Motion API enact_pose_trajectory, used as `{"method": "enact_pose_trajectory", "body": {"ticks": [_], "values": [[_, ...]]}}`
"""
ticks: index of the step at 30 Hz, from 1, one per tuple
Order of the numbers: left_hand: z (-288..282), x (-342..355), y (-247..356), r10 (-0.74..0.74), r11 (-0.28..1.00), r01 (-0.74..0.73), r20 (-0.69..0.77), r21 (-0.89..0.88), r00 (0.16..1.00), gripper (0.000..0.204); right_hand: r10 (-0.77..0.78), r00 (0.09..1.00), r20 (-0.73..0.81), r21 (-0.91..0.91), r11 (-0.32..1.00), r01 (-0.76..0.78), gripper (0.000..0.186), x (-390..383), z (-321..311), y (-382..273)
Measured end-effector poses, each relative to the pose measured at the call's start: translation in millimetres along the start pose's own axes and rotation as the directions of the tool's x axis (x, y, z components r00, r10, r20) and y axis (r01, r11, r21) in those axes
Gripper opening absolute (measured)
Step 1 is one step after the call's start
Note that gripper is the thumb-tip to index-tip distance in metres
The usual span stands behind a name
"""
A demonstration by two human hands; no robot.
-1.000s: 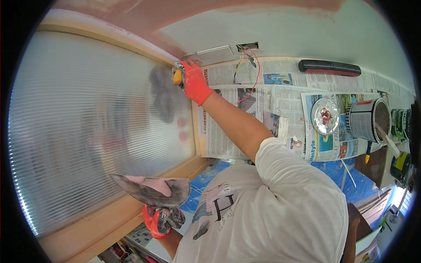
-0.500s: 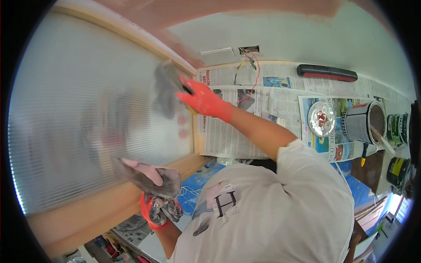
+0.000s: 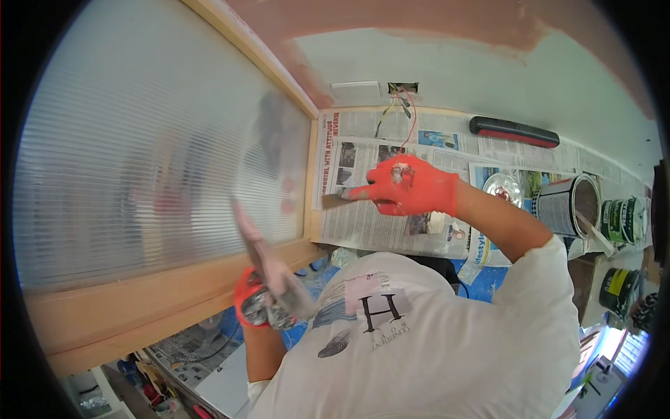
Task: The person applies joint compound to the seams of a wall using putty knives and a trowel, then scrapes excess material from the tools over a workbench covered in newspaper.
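My left hand (image 3: 259, 302), in a red glove with a grey-coated palm, grips a plasterer's hawk (image 3: 301, 302) from below. The hawk is tilted nearly edge-on and blurred, with pink plaster (image 3: 271, 265) on it. Over the newspaper-covered worktop is my right hand (image 3: 415, 185), in a matching red glove smeared with plaster. Its fingers are closed on a filling knife, whose greyish blade (image 3: 335, 202) points left toward the wooden frame; the handle is hidden in the fist. Left of both hands stands a ribbed translucent panel (image 3: 139, 188) in that wooden frame (image 3: 153, 297).
Newspaper (image 3: 370, 230) covers the worktop. A paint tin (image 3: 556, 206) with a stirring stick, its lid (image 3: 502, 188), a black tub (image 3: 619, 292) and a black-and-red case (image 3: 514, 131) are at the right. Loose wires (image 3: 414, 115) hang from a wall box (image 3: 403, 88).
My right hand has moved right, away from the panel's edge, with the filling knife. The hawk in my left hand has tipped from showing its face to nearly edge-on. My view has shifted slightly.
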State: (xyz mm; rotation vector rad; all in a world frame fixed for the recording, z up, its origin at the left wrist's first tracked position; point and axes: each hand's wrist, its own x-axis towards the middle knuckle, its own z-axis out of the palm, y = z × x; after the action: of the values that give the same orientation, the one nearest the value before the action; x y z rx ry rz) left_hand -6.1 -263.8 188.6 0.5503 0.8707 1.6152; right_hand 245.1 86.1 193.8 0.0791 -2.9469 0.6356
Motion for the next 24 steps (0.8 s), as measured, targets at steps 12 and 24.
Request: {"method": "enact_pose_trajectory", "body": {"ticks": [12, 24], "values": [[7.7, -138.5, 75.9, 0.632, 0.421, -0.020, -0.277, 0.907, 0.723, 0.067, 0.727, 0.685, 0.054, 0.694, -0.520, 0.498, 0.029, 212.5, 214.5, 152.8], [60.9, -104.9, 63.9, 0.631, 0.625, 0.037, -0.532, 0.780, 0.565, 0.068, 0.744, 0.663, 0.082, 0.459, -0.619, 0.638, 0.015, 253.4, 184.2, 164.1]]}}
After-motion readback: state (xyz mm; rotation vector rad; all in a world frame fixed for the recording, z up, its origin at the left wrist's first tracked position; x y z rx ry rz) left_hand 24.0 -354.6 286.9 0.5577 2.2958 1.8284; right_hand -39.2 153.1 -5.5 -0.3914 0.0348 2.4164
